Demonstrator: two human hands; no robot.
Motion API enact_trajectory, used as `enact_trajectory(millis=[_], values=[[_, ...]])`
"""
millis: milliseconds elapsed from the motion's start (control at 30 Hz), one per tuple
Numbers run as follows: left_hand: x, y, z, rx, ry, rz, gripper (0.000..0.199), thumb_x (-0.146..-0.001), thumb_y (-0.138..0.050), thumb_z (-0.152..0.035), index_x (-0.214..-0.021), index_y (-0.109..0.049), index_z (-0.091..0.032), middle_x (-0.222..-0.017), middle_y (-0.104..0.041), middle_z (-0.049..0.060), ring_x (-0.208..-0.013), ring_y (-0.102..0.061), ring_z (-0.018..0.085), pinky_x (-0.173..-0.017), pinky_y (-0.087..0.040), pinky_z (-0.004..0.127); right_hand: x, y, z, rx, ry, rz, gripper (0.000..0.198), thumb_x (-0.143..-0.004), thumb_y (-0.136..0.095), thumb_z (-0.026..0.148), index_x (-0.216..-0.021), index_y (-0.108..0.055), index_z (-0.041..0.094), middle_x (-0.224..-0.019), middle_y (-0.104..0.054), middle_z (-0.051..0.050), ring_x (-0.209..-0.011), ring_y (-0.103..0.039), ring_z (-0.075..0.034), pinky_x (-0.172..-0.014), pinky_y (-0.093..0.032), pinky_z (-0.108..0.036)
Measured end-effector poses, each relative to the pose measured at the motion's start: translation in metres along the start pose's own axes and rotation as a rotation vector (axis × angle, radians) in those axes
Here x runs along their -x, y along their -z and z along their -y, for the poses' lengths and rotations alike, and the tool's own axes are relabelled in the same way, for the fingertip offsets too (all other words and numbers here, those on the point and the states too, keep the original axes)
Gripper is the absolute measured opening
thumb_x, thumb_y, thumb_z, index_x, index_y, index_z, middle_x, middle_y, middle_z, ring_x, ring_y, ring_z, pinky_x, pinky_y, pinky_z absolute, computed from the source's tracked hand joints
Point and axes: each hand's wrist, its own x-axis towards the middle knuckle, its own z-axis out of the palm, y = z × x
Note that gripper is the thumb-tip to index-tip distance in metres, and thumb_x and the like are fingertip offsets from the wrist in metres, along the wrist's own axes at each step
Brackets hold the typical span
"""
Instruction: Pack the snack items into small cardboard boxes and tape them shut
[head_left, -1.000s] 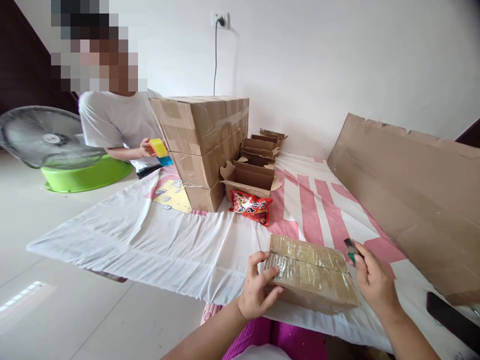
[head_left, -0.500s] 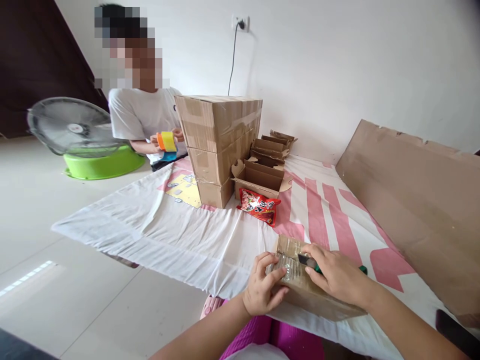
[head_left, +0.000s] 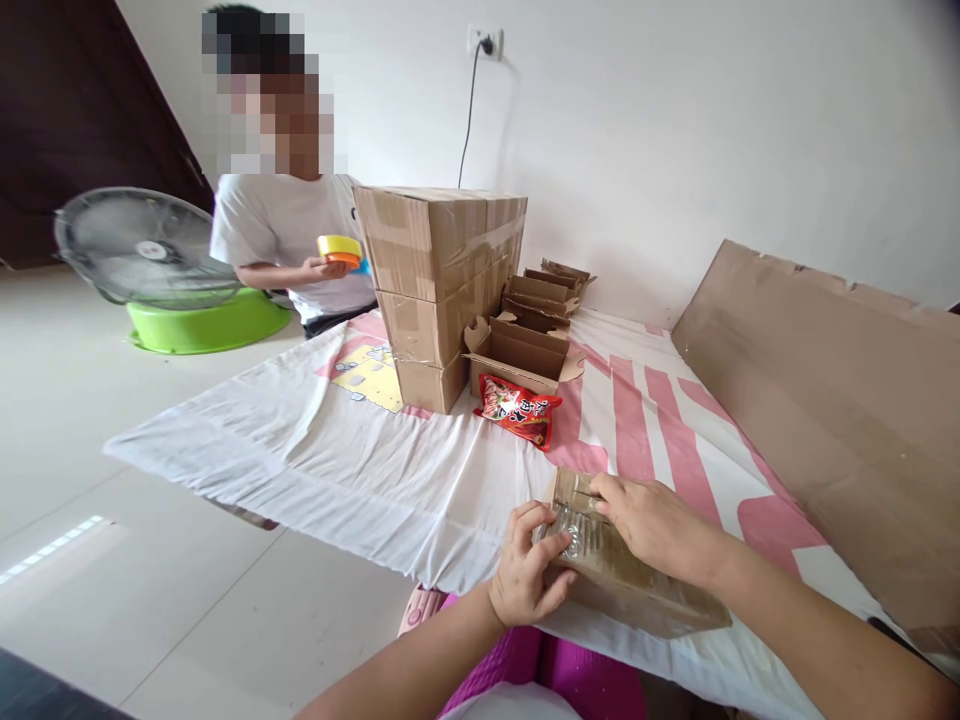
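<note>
A taped cardboard box (head_left: pixel 637 590) lies near the table edge in front of me. My left hand (head_left: pixel 529 565) grips its near-left end, fingers spread over the clear tape on top and thumb along the side. Over the top of the box, my right hand (head_left: pixel 656 520) is closed around a utility knife (head_left: pixel 589 492). Only a thin dark bit of the blade shows at the tape; my fingers hide the green handle. Just beyond the box, a red printed food packet (head_left: pixel 517 412) rests against an open carton (head_left: pixel 525 360).
Stacked sealed boxes (head_left: pixel 442 300) rise mid-table, with more open cartons (head_left: pixel 547 290) behind. A large cardboard sheet (head_left: pixel 817 420) leans at right. Across the table, a person (head_left: pixel 289 235) holds a yellow and orange tape roll (head_left: pixel 339 249). A fan (head_left: pixel 150 250) sits beside a green base (head_left: pixel 206 322).
My right hand has moved slightly forward and left along the box top with the knife, now covering its handle. The other person has turned the tape rolls and lowered one hand from view.
</note>
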Motion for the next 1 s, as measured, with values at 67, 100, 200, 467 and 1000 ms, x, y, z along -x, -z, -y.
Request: enact_trajectory(millis=[67, 100, 200, 467, 1000], values=[[0.000, 0.000, 0.000, -0.006, 0.007, 0.006, 0.041, -0.085, -0.054, -0.029, -0.124, -0.046, -0.021, -0.120, -0.042, 0.014, -0.112, -0.047, 0.030, -0.089, -0.046, 0.051, -0.007, 0.002, 0.006, 0.056, 0.031, 0.010, 0.022, -0.097, -0.037, 0.019, -0.098, -0.058, 0.020, -0.090, -0.067, -0.003, -0.076, -0.063, -0.017, -0.060, -0.036, -0.027], [0.000, 0.000, 0.000, -0.009, 0.009, 0.010, 0.040, -0.085, -0.054, -0.029, -0.124, -0.046, -0.021, -0.120, -0.042, 0.013, -0.112, -0.047, 0.030, -0.089, -0.046, 0.051, -0.010, 0.003, 0.008, 0.087, 0.046, 0.011, 0.020, -0.097, -0.038, 0.018, -0.095, -0.058, 0.020, -0.091, -0.067, -0.003, -0.076, -0.063, -0.017, -0.060, -0.036, -0.027], [-0.001, 0.002, 0.000, -0.014, -0.002, 0.016, 0.039, -0.086, -0.053, -0.028, -0.123, -0.046, -0.020, -0.120, -0.041, 0.014, -0.111, -0.046, 0.030, -0.088, -0.047, 0.051, -0.019, 0.002, 0.013, 0.160, 0.065, 0.015, 0.019, -0.094, -0.041, 0.015, -0.091, -0.059, 0.020, -0.090, -0.067, -0.003, -0.077, -0.063, -0.017, -0.062, -0.037, -0.027], [-0.002, 0.005, 0.000, -0.032, -0.007, 0.034, 0.037, -0.086, -0.053, -0.026, -0.122, -0.047, -0.020, -0.121, -0.041, 0.014, -0.116, -0.044, 0.031, -0.092, -0.047, 0.051, -0.012, 0.017, 0.021, 0.314, 0.083, 0.135, 0.029, -0.085, -0.041, 0.002, -0.093, -0.064, 0.018, -0.092, -0.068, -0.007, -0.078, -0.065, -0.021, -0.064, -0.042, -0.030], [-0.001, 0.005, 0.000, -0.026, 0.002, -0.004, 0.035, -0.086, -0.054, -0.025, -0.120, -0.048, -0.020, -0.121, -0.043, 0.014, -0.115, -0.046, 0.030, -0.091, -0.046, 0.052, -0.017, 0.002, 0.017, 0.268, 0.103, 0.047, 0.021, -0.089, -0.041, 0.009, -0.093, -0.060, 0.017, -0.094, -0.067, -0.007, -0.080, -0.063, -0.019, -0.063, -0.042, -0.029]])
